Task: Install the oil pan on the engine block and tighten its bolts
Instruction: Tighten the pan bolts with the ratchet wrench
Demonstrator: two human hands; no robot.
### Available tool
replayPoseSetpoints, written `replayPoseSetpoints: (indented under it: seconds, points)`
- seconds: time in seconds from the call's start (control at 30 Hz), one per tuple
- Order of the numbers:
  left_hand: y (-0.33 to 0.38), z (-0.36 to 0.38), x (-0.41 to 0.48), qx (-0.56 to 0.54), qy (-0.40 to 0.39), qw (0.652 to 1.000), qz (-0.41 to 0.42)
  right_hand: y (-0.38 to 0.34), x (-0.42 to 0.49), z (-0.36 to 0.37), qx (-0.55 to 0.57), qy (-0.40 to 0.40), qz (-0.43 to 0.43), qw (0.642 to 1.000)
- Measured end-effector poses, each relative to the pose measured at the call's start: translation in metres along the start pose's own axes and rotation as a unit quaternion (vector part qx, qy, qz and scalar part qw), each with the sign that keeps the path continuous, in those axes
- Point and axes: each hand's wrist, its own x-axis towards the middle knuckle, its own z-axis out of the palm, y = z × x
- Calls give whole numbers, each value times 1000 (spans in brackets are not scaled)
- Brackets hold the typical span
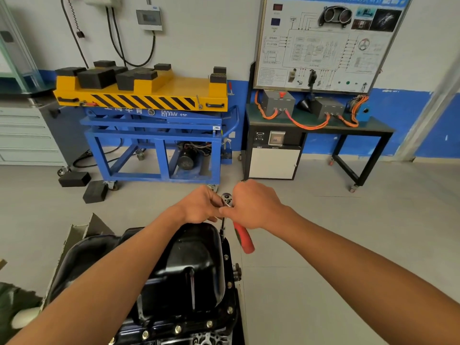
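A glossy black oil pan lies on the engine block at the bottom centre, with bolts showing along its right and near flange. A ratchet with a red handle stands on a thin extension that reaches down to the pan's far right flange. My left hand curls its fingers round the ratchet head from the left. My right hand grips the ratchet near its head, and the red handle sticks out below that hand.
A blue lift cart with a yellow top stands ahead on the grey floor, with black rubber blocks beside its wheel. A training board on a black table is at the right. A grey drawer cabinet is at the left.
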Motion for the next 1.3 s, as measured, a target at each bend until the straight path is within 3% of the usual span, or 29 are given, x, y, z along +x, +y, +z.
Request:
replayPoseSetpoints:
  seconds: [0.17,0.47,0.67,0.8,1.07,1.3]
  points:
    - [-4,0,2,-11,-16,1000,16,2,6,-12,12,-53,-14,998]
    - [-7,1,6,-10,-30,999,33,5,19,-24,-126,-70,-163,976]
    - [-8,0,5,-22,-38,998,34,10,15,-26,-97,-111,-262,954]
    - [-9,0,5,-37,-47,998,21,13,11,-28,-67,-136,-251,956]
    - [-10,0,5,-33,-43,999,5,0,7,-38,-155,-117,-179,964]
    - [-8,-1,3,-17,-36,999,6,-12,10,-29,-62,-103,-111,987]
